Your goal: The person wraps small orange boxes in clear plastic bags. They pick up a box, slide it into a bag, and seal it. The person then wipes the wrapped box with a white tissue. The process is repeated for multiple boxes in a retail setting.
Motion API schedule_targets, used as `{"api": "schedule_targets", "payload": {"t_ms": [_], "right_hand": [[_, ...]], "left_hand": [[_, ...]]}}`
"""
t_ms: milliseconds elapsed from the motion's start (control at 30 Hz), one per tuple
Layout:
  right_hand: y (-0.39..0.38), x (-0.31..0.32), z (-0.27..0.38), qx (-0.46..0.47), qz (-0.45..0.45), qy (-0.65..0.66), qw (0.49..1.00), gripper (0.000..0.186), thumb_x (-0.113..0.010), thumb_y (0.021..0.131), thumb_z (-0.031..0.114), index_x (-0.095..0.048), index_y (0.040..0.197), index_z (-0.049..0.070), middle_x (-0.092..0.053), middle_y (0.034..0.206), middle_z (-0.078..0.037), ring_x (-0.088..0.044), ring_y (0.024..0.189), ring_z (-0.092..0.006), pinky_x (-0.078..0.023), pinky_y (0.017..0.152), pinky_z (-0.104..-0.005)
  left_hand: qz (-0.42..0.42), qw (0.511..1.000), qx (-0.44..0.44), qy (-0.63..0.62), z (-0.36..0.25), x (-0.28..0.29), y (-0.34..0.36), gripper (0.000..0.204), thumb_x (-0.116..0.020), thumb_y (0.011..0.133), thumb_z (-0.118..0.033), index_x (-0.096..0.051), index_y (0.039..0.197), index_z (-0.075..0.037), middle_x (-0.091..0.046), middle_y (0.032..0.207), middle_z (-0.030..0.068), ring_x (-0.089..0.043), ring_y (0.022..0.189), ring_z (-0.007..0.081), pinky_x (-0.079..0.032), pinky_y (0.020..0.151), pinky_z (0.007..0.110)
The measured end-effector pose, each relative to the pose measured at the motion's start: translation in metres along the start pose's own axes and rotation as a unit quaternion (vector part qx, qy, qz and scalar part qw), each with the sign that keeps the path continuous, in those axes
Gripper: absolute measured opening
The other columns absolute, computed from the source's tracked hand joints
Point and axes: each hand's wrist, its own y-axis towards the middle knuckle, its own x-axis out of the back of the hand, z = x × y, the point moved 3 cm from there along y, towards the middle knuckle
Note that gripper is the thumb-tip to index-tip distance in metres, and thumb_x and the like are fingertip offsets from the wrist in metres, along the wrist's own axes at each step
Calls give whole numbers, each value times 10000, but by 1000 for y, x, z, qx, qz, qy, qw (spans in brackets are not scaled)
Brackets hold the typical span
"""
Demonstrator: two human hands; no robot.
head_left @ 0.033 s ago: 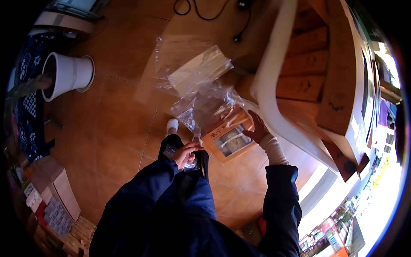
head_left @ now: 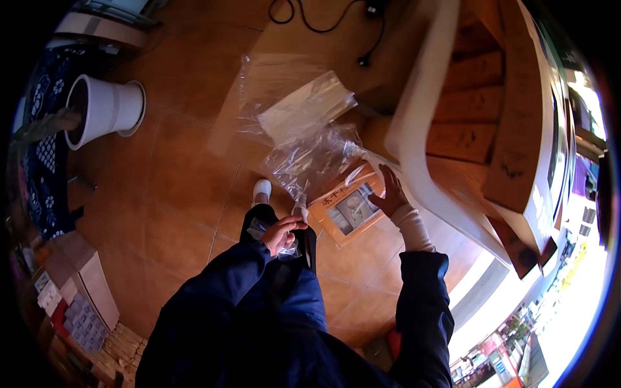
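Orange box: the orange box (head_left: 349,213) is seen near the centre, its windowed face turned up and tilted, pale contents shown through it; all directions below are read from this box. What it is supported by underneath cannot be told.
Right grip: the right hand (head_left: 391,195) is found at 2 o'clock — the box is held at its right edge, with the thumb laid over the window face and the fingers spread wide.
Left grip: the left hand (head_left: 278,236) is found between 8 and 9 o'clock, half curled — crumpled clear film (head_left: 257,229) is held in it, and its fingertips are placed near the box's left corner.
Clear sheeting: the sheeting (head_left: 310,158) is spread at 11 o'clock; whether the box is touched by it cannot be told.
Pale packet: the packet (head_left: 304,108) is laid farther out at 11 o'clock.
White-rimmed case: orange-brown boxes (head_left: 467,103) are stacked in the case (head_left: 409,116) at 2 o'clock.
Black cable: the cable (head_left: 323,30) is looped toward 12 o'clock.
White pot: the pot (head_left: 110,107) is set at 10 o'clock, well apart.
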Motion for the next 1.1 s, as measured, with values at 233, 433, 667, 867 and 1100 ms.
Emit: {"api": "schedule_targets", "payload": {"t_ms": [233, 433, 667, 867, 1100], "right_hand": [[-33, -91, 134, 135, 76, -52, 987, 671, -701, 733, 172, -361, 1284, -2, -445, 1255, -165, -426, 1175, -280, -330, 982, -362], [-74, -169, 224, 124, 186, 22, 974, 573, -710, 734, 189, -454, 1211, 0, -570, 1063, -135, -544, 990, -227, -423, 859, -332], [-85, -140, 280, 29, 53, 332, 941, 118, -542, 868, 57, -591, 963, 8, -626, 840, -35, -579, 792, -101, -456, 731, -234], [-127, -110, 338, 72, -4, 434, 898, 111, -536, 861, 79, -595, 928, 13, -617, 791, -42, -588, 696, -143, -474, 641, -260], [-195, -101, 364, 98, 33, 508, 855, 96, -577, 812, 54, -617, 895, 26, -606, 758, -35, -563, 632, -113, -459, 549, -233]], "left_hand": [[20, 967, -135, -217, -91, -30, -89, 286, -501, 875, -222, -522, 1093, -38, -599, 989, 74, -415, 539, 72, -348, 475, 201], [138, 911, -233, -311, -158, -79, -177, 255, -489, 877, -153, -520, 1093, -22, -547, 1105, 104, -422, 580, 85, -360, 476, 211], [108, 899, -425, -13, -196, -89, -266, 538, -439, 900, -390, -298, 1327, -93, -371, 1333, 97, -374, 1209, 226, -279, 1020, 399], [196, 824, -440, 298, -184, -117, -320, 731, -449, 852, -535, -240, 1338, -31, -488, 1175, 132, -465, 1092, 204, -277, 1003, 365], [253, 919, -252, 168, -214, -157, -333, 713, -468, 854, -521, -292, 1308, -2, -580, 958, 112, -559, 941, 221, -412, 874, 368]]}}
